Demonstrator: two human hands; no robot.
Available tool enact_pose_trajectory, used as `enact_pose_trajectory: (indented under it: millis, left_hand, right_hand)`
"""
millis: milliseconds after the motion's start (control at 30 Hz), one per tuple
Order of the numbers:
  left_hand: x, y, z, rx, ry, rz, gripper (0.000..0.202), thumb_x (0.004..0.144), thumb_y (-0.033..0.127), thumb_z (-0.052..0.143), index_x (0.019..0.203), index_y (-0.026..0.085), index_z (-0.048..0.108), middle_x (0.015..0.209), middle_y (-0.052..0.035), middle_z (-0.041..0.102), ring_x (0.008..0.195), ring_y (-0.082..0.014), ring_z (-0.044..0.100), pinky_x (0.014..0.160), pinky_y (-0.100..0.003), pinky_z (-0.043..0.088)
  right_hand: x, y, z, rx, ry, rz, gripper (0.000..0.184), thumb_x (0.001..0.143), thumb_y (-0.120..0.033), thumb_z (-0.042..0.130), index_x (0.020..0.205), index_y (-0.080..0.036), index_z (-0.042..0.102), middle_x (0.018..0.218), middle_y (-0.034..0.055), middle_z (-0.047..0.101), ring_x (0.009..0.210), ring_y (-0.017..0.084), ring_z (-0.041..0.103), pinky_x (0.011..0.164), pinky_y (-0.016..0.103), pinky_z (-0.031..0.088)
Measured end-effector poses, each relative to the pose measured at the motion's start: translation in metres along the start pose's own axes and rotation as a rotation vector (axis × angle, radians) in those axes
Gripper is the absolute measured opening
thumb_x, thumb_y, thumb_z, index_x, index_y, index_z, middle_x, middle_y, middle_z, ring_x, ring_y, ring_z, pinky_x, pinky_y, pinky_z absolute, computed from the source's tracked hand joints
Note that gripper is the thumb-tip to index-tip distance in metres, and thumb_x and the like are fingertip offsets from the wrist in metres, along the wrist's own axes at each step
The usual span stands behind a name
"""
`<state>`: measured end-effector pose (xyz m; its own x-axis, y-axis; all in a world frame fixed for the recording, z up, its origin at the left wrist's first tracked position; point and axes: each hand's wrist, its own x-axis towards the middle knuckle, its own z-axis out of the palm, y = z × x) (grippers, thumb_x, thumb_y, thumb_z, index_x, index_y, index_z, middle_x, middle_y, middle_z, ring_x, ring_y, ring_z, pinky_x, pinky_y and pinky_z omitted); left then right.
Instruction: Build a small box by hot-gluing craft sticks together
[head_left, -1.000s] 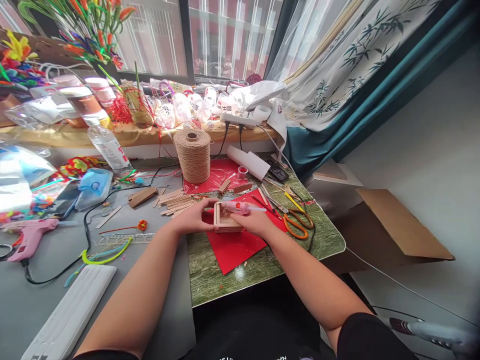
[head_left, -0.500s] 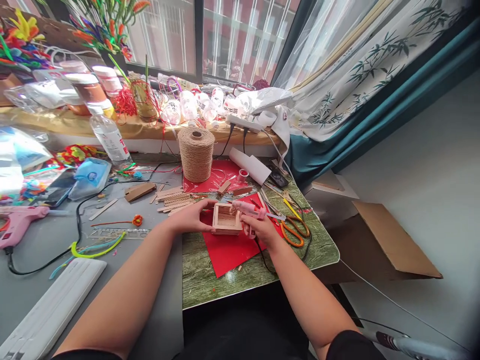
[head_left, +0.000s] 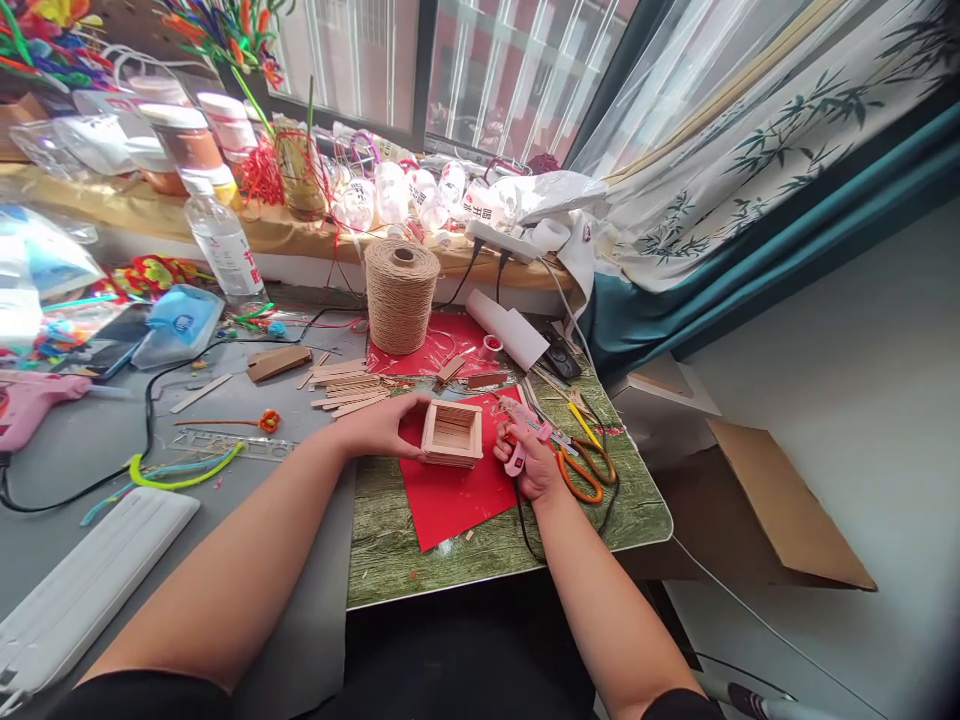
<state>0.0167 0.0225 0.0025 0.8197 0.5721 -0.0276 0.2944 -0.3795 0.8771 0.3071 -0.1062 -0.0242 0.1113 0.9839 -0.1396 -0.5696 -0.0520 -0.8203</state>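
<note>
My left hand (head_left: 394,428) grips the left side of a small square box (head_left: 452,452) built from stacked wooden sticks, its top open. Under it lies a sheet of red paper (head_left: 442,510). Just right of the box, my right hand (head_left: 529,460) is wrapped around a pink glue gun (head_left: 519,455), whose nozzle points up and to the left, apart from the box. Orange-handled scissors (head_left: 581,475) rest beside the right hand. A loose pile of wooden sticks (head_left: 349,385) lies behind the left hand.
A big spool of twine (head_left: 403,300) stands behind the box. A second pink glue gun (head_left: 34,405) lies at far left, with its black cable (head_left: 150,415) across the grey table. A white power strip (head_left: 504,240) sits on the cluttered sill. An open cardboard box (head_left: 787,500) is at right.
My right hand has drawn the glue gun away from the box's rim to the right, and the gun has turned more upright. My left hand stays on the box. The view has shifted slightly.
</note>
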Motion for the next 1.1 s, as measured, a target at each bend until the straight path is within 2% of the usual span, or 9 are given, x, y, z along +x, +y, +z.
enact_pose_trajectory:
  millis: [167,300,433,533,667,833,1000,1100]
  left_hand:
    - [-0.001,0.004,-0.002,0.018,-0.007,0.008,0.093,0.067,0.047,0.091,0.148,0.027,0.049,0.149,-0.0105,0.060,0.137,-0.0322,0.058,0.119,-0.048,0.046]
    - [-0.003,0.002,-0.005,-0.075,-0.025,0.023,0.091,0.070,0.043,0.090,0.150,0.027,0.049,0.151,-0.0117,0.058,0.137,-0.0311,0.059,0.118,-0.049,0.046]
    - [-0.004,0.002,-0.007,-0.233,0.071,0.033,0.091,0.076,0.041,0.085,0.156,0.029,0.043,0.156,-0.0142,0.053,0.139,-0.0308,0.057,0.113,-0.049,0.052]
    - [-0.005,0.009,-0.006,-0.139,0.125,0.048,0.095,0.075,0.042,0.085,0.159,0.032,0.041,0.160,-0.0120,0.049,0.143,-0.0321,0.054,0.116,-0.050,0.049]
    - [-0.005,0.018,0.000,0.018,0.092,0.030,0.098,0.071,0.049,0.088,0.157,0.031,0.043,0.161,-0.0098,0.048,0.142,-0.0330,0.054,0.119,-0.049,0.046]
    - [-0.004,0.016,0.003,0.058,0.088,0.026,0.102,0.072,0.054,0.086,0.159,0.030,0.040,0.162,-0.0104,0.046,0.143,-0.0329,0.052,0.119,-0.047,0.046]
    - [-0.004,0.015,0.000,0.129,0.075,0.029,0.103,0.069,0.057,0.086,0.158,0.028,0.043,0.159,-0.0111,0.051,0.143,-0.0370,0.053,0.119,-0.050,0.045]
    - [-0.005,0.017,-0.001,0.128,0.055,0.023,0.103,0.071,0.059,0.085,0.159,0.028,0.041,0.160,-0.0115,0.049,0.141,-0.0362,0.054,0.116,-0.047,0.048]
  right_hand:
    - [0.001,-0.002,-0.001,0.020,0.021,0.015,0.014,0.083,-0.029,0.078,0.082,-0.021,0.066,0.084,0.0003,0.059,0.061,0.009,0.045,0.054,0.024,0.043]
    - [0.003,-0.003,0.000,0.023,0.020,0.015,0.015,0.083,-0.030,0.078,0.083,-0.021,0.066,0.084,0.0002,0.058,0.062,0.010,0.044,0.054,0.024,0.043]
    - [0.005,-0.004,-0.001,0.031,0.031,0.030,0.016,0.084,-0.033,0.077,0.083,-0.022,0.065,0.084,0.0006,0.059,0.062,0.011,0.044,0.055,0.025,0.044]
    - [0.006,-0.003,-0.003,0.040,0.022,0.027,0.016,0.085,-0.033,0.077,0.083,-0.021,0.065,0.085,0.0008,0.059,0.062,0.010,0.045,0.056,0.024,0.045]
    - [0.006,-0.001,-0.005,0.054,0.010,0.026,0.014,0.086,-0.031,0.076,0.084,-0.021,0.066,0.086,0.0010,0.059,0.064,0.010,0.045,0.056,0.023,0.046]
    - [0.005,-0.001,-0.006,0.076,-0.003,0.037,0.013,0.087,-0.029,0.075,0.084,-0.021,0.066,0.087,0.0012,0.058,0.064,0.009,0.045,0.056,0.023,0.046]
    - [0.006,-0.007,-0.007,0.182,-0.001,0.028,0.012,0.087,-0.028,0.073,0.086,-0.021,0.064,0.085,-0.0006,0.053,0.063,0.009,0.044,0.057,0.023,0.046]
    - [0.007,-0.009,-0.008,0.239,0.023,0.012,0.013,0.088,-0.028,0.072,0.084,-0.022,0.061,0.083,-0.0018,0.051,0.062,0.009,0.042,0.056,0.022,0.045]
